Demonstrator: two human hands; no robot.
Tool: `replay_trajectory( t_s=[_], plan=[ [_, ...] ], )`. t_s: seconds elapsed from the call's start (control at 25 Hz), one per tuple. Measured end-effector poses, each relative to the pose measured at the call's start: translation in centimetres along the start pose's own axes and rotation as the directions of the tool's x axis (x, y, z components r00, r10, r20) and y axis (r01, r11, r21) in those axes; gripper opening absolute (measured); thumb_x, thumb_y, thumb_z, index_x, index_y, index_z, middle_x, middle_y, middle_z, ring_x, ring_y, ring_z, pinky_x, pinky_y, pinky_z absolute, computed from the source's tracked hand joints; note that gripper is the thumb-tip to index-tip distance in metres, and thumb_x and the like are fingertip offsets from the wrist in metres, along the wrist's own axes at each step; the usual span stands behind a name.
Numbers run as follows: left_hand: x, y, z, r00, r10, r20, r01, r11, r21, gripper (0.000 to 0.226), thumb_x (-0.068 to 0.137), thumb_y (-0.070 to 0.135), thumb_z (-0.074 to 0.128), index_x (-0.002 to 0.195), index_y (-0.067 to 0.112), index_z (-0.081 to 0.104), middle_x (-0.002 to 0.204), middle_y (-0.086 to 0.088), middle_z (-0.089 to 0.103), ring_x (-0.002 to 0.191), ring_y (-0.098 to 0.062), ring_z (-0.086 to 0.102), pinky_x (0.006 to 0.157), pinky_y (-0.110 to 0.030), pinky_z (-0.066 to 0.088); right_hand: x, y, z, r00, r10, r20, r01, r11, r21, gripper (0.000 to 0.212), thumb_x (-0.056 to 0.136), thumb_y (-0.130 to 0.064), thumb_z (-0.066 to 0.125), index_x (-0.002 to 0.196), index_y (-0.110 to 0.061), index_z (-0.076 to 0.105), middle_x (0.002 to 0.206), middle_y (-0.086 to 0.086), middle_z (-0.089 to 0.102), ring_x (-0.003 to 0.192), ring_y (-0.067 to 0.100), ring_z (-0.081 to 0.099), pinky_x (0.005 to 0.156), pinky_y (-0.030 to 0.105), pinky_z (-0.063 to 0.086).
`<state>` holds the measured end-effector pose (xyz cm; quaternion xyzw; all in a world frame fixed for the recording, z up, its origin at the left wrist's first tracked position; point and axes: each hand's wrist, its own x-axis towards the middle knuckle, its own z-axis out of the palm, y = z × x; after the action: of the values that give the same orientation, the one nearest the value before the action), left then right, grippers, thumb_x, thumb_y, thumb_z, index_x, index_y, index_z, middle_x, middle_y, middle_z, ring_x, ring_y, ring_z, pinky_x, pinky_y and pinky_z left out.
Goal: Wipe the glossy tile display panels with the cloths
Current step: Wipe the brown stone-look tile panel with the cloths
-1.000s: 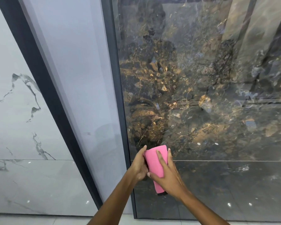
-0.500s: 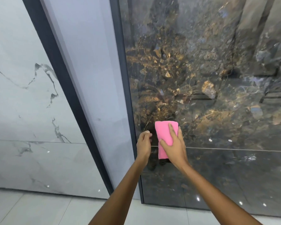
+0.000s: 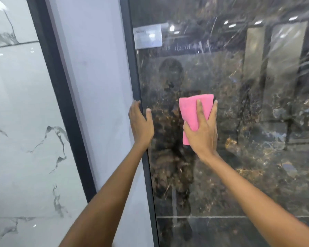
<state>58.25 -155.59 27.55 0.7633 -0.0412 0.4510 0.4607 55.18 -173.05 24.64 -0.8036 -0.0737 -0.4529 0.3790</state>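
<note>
A: Where is the cloth sitting?

B: The folded pink microfibre cloth (image 3: 194,111) is lying flat against the glossy dark brown marble-patterned tile panel (image 3: 239,157), roughly at the panel's mid-height and near its left side. The right hand (image 3: 202,132) is pressing it there, fingers stretched out straight over the fabric, with the cloth's top sticking out above the fingertips and a bit of it showing under the palm.

A: And the other hand?

B: The left hand (image 3: 140,124) is resting open on the dark grey metal frame strip (image 3: 132,68) at the panel's left edge, fingers straight, thumb lying on the dark tile. The two hands are staying apart, side by side at a similar height.

A: Anything else showing?

B: A small white paper label (image 3: 147,36) is sticking to the dark panel's upper left. Left of the frame, a plain pale grey panel (image 3: 89,68) is standing, then a second dark frame strip (image 3: 57,86) and a white grey-veined marble tile panel (image 3: 20,122).
</note>
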Motion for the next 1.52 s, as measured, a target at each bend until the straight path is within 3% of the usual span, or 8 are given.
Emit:
replay_trajectory(
  t_s=[0.28,0.48,0.68,0.92,1.16,1.32,1.4,1.52],
  plan=[
    [17.7,4.7,-2.0,0.862,0.495,-0.114,-0.453,0.851,0.266,0.05,0.101,0.025,0.043,0.148,0.008,0.034,0.162,-0.007,0.02,0.15,-0.026,0.011,0.12,-0.035,0.009,15.5,-2.9,-1.0,0.904,-0.222,-0.366,0.135,0.959,-0.248,0.083,0.086,-0.027,0.065,0.155,-0.02,0.02,0.157,0.03,-0.005,0.144,0.048,0.009,0.112,0.054,0.024],
    [23.8,5.6,-0.3,0.695,0.713,0.098,-0.68,0.607,0.411,0.055,0.101,0.03,0.028,0.154,0.014,0.027,0.163,-0.004,0.015,0.151,-0.023,0.006,0.122,-0.045,0.009,14.4,-1.5,6.8,0.861,-0.491,-0.135,0.409,0.824,-0.392,0.093,0.09,-0.044,0.055,0.154,-0.02,-0.009,0.155,0.02,-0.028,0.144,0.043,-0.017,0.116,0.063,0.006],
    [24.7,4.0,0.7,0.624,0.777,0.081,-0.714,0.525,0.464,0.055,0.101,0.028,0.026,0.154,0.014,0.026,0.163,-0.005,0.016,0.151,-0.024,0.008,0.121,-0.039,0.001,12.9,0.5,8.4,0.51,-0.853,0.113,0.738,0.367,-0.566,0.094,0.079,-0.035,0.051,0.156,-0.016,0.0,0.161,0.016,-0.007,0.148,0.036,-0.009,0.118,0.055,0.001],
    [25.5,3.6,-0.3,0.55,0.823,0.142,-0.777,0.443,0.447,0.054,0.103,0.028,0.025,0.155,0.012,0.02,0.162,-0.001,0.008,0.151,-0.019,0.006,0.121,-0.03,-0.007,26.9,-6.1,0.9,0.802,-0.499,-0.328,0.403,0.858,-0.32,0.074,0.088,-0.033,0.047,0.154,-0.01,0.022,0.16,0.018,0.012,0.147,0.035,0.004,0.118,0.058,0.014],
    [27.7,2.7,-2.8,0.33,0.889,0.317,-0.894,0.186,0.408,0.052,0.104,0.026,0.026,0.153,0.008,0.026,0.161,-0.008,0.021,0.15,-0.023,0.014,0.123,-0.037,0.004,16.3,-0.6,6.0,0.096,-0.843,0.529,0.906,-0.147,-0.398,0.078,0.083,-0.038,0.059,0.151,-0.016,0.029,0.16,0.013,0.02,0.147,0.037,0.015,0.12,0.052,0.009],
    [27.6,2.2,-2.4,0.304,0.911,0.279,-0.907,0.187,0.378,0.053,0.102,0.025,0.028,0.151,0.005,0.032,0.159,-0.01,0.026,0.15,-0.025,0.017,0.122,-0.041,0.008,27.3,-6.4,-0.3,0.65,-0.75,-0.118,0.632,0.62,-0.465,0.071,0.081,-0.03,0.05,0.149,-0.02,0.031,0.155,0.022,0.027,0.142,0.043,0.021,0.113,0.061,0.026],
    [27.9,2.1,-2.7,0.252,0.918,0.307,-0.919,0.127,0.374,0.053,0.101,0.025,0.028,0.15,0.004,0.034,0.158,-0.011,0.028,0.15,-0.026,0.017,0.122,-0.042,0.01,27.0,-6.3,1.0,0.7,-0.689,-0.186,0.598,0.709,-0.374,0.073,0.081,-0.027,0.054,0.149,-0.026,0.027,0.158,0.018,0.021,0.146,0.043,0.013,0.119,0.055,0.014],
    [28.1,2.1,-2.8,0.196,0.916,0.349,-0.936,0.068,0.346,0.054,0.1,0.025,0.027,0.148,0.003,0.036,0.157,-0.012,0.031,0.149,-0.027,0.02,0.122,-0.041,0.011,17.4,-1.6,6.4,0.279,-0.911,0.304,0.912,0.152,-0.381,0.073,0.079,-0.028,0.061,0.146,-0.022,0.034,0.159,0.013,0.021,0.148,0.041,0.008,0.121,0.054,0.006]
  ],
)
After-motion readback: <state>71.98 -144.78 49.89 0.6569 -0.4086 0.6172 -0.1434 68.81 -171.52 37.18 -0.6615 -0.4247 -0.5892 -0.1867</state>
